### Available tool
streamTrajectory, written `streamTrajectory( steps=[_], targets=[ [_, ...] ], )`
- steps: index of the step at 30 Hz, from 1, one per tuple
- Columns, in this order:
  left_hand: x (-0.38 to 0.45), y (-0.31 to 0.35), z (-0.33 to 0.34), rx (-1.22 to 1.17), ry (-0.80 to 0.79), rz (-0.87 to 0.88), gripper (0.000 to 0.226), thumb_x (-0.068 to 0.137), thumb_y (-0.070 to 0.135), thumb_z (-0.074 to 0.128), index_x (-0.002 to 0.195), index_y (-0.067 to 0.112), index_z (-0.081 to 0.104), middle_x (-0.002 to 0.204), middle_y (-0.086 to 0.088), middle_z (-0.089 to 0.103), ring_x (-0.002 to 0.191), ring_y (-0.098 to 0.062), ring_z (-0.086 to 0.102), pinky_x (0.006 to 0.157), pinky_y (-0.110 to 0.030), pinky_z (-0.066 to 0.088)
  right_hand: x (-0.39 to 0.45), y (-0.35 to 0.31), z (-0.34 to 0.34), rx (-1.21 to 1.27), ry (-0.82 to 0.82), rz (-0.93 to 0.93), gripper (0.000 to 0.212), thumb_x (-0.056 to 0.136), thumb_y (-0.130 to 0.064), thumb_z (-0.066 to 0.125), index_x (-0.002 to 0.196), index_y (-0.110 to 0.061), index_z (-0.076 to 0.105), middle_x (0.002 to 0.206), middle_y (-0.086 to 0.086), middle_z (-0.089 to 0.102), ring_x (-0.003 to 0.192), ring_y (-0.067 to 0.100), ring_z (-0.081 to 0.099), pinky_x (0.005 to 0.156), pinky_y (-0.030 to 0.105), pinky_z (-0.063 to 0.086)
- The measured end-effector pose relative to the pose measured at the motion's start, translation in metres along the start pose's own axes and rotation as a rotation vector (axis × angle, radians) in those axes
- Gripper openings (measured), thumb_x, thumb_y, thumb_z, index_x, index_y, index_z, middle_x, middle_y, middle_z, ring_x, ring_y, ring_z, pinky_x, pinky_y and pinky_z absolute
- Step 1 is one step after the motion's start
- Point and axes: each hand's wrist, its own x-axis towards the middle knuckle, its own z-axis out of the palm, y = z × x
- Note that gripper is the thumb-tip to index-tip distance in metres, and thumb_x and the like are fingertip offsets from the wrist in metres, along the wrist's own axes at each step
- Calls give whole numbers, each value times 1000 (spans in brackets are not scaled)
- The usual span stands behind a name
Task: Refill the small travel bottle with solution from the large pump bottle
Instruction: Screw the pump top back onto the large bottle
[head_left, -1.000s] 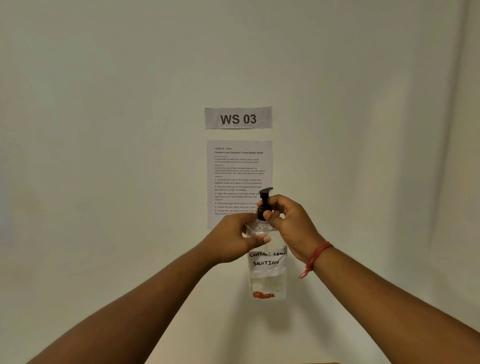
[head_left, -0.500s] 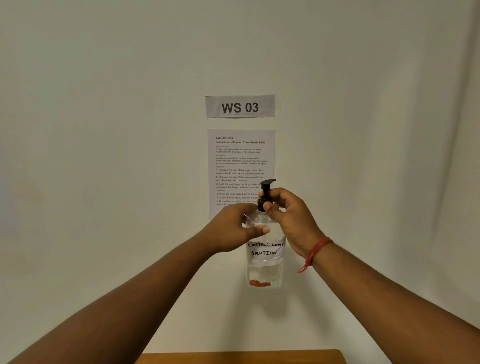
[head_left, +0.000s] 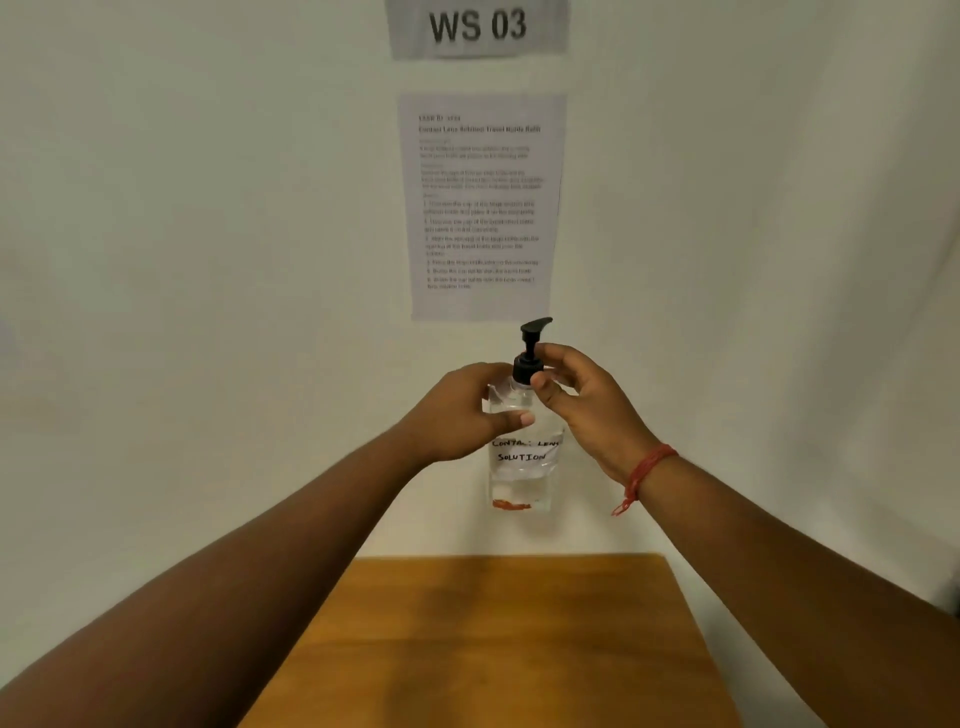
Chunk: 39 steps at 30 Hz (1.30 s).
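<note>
The large pump bottle (head_left: 524, 462) is clear, with a handwritten "CONTACT LENS SOLUTION" label and a black pump head (head_left: 530, 353). I hold it upright in the air above the far edge of the table. My left hand (head_left: 467, 415) wraps around the bottle's upper body. My right hand (head_left: 576, 400) pinches the black pump collar between thumb and fingers. A little liquid and a red mark show at the bottle's base. The small travel bottle is not in view.
A wooden table (head_left: 498, 639) lies below the bottle, near me. A white wall behind carries a "WS 03" sign (head_left: 478, 26) and a printed instruction sheet (head_left: 480, 205). A red thread bracelet (head_left: 644, 473) is on my right wrist.
My view has tilted down, so the table now shows and the wall sign sits at the top edge. Both hands keep their hold on the bottle and pump collar.
</note>
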Motion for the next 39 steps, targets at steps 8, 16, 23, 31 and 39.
streamTrajectory(
  steps=[8,16,23,31,39],
  targets=[
    [-35,-64,80,-7,-84,-185,59,88,29,76,141,17,54,133,-3,61,115,-19,58,98,-33,45,-52,111,30,-125,-25,214,38,97,-33,57,134,-24,52,134,-3,56,121,15,53,99,39,50],
    [-82,-119,163,-79,-180,-358,60,87,19,77,141,15,51,135,-4,58,116,-16,54,93,-26,39,-107,200,63,-80,-61,403,41,94,-27,64,133,-21,54,131,-2,58,121,16,54,101,42,49],
    [-114,-143,212,-112,-250,-442,62,85,15,79,140,13,52,134,-7,57,119,-20,55,89,-21,39,-147,250,82,-151,-97,504,45,93,-19,64,136,-20,52,134,0,55,124,15,51,106,41,44],
    [-130,-149,231,-210,-295,-468,40,86,0,74,124,1,60,94,21,52,81,13,54,72,2,40,-170,272,93,-182,-112,551,45,93,-17,64,136,-22,53,136,0,54,124,15,51,105,38,43],
    [-133,-154,240,-239,-274,-481,50,86,6,76,132,8,57,112,7,54,98,-7,53,75,-2,40,-174,281,94,-176,-117,586,45,93,-18,63,137,-22,52,136,0,54,125,16,50,106,39,43]
  ],
)
